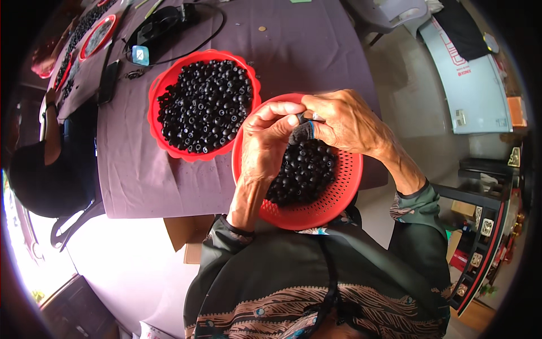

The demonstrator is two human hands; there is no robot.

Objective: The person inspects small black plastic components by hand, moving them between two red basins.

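Observation:
Above a red perforated colander (351, 169), both my hands meet with fingertips pinched together. My left hand (265, 133) and my right hand (347, 121) are closed on a small black piece (301, 117), mostly hidden by the fingers. What looks like a dark grey knit finger cover (301, 133) with a blue edge sits at my right thumb's tip. Below my hands, the colander holds a heap of small round black pieces (302, 169). To its left stands a red scalloped bowl (153, 121) full of similar black pieces (206, 107), some showing pale rings or holes.
A purple cloth covers the table (135, 186). Farther back lie a black bag-like thing (161, 25) with a looped cord and a small blue packet (140, 55). At left, another person's arm (52, 133) shows near more red trays (99, 37). A dark shelf (480, 237) stands at right.

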